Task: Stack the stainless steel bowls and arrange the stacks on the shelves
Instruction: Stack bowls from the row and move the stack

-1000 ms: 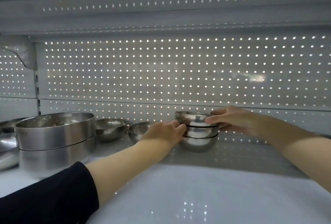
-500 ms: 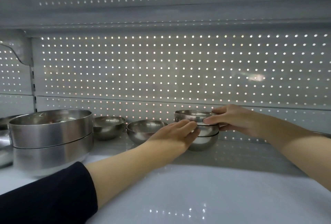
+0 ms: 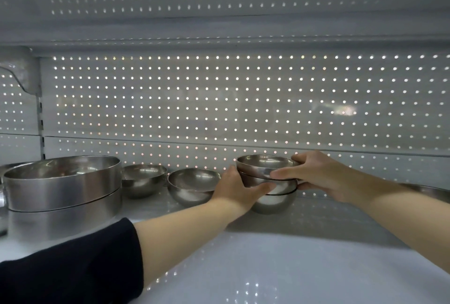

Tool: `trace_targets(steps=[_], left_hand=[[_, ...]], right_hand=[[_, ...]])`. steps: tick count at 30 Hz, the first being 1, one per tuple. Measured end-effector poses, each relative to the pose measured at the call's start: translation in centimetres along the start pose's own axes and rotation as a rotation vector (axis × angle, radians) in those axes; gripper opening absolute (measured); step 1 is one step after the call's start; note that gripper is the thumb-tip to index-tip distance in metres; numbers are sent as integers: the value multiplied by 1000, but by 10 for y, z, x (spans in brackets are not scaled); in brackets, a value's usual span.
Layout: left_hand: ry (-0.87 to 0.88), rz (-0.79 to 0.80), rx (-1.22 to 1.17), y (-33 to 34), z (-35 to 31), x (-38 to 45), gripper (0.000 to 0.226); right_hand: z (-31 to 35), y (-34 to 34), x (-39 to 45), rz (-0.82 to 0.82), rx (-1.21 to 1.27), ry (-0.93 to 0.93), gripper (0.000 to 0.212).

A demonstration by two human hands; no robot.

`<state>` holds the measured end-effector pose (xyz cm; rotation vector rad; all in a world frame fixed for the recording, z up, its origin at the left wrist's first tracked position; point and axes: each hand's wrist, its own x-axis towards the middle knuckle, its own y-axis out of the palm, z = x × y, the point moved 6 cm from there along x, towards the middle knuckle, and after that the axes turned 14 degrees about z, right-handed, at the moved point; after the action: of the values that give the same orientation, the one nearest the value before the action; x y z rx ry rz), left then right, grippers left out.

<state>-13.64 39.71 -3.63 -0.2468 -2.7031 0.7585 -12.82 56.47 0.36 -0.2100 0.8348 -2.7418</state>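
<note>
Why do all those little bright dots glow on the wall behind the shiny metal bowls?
Head view: light shines through the holes of the white perforated back panel, so it is backlit; a soft glare patch sits at its right; the glossy white shelf mirrors the dots; the wide lens bows the shelf edges.

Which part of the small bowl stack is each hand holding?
Left hand cups the left side of the small bowl stack; right hand grips its top bowl's right rim.

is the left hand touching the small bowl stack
Touching. The head view shows the left hand pressed against the side of the small bowl stack, its thumb lying across the lower bowls with no gap, while the right hand grips the opposite side.
</note>
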Motion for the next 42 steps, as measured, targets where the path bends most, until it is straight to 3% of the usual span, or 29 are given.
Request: trace_targets(steps=[4, 16, 24, 28, 33, 42], left_hand=[[39, 12, -57, 4, -4, -1, 46], [81, 116, -103, 5, -3, -1, 45], [95, 97, -135, 6, 3, 1, 40], [113, 103, -146, 6, 4, 2, 37], [122, 96, -174, 3, 3, 3, 29], [117, 73, -125, 2, 6, 6, 44]], right_hand=[[1, -1, -6, -6, -1, -13, 64], [2, -7, -9, -76, -94, 15, 92], [-7, -8, -11, -82, -40, 47, 71], [-9, -9, -12, -91, -52, 72, 78], [-9, -5, -13, -33, -40, 57, 45], [-7, -5, -12, -41, -25, 18, 57]])
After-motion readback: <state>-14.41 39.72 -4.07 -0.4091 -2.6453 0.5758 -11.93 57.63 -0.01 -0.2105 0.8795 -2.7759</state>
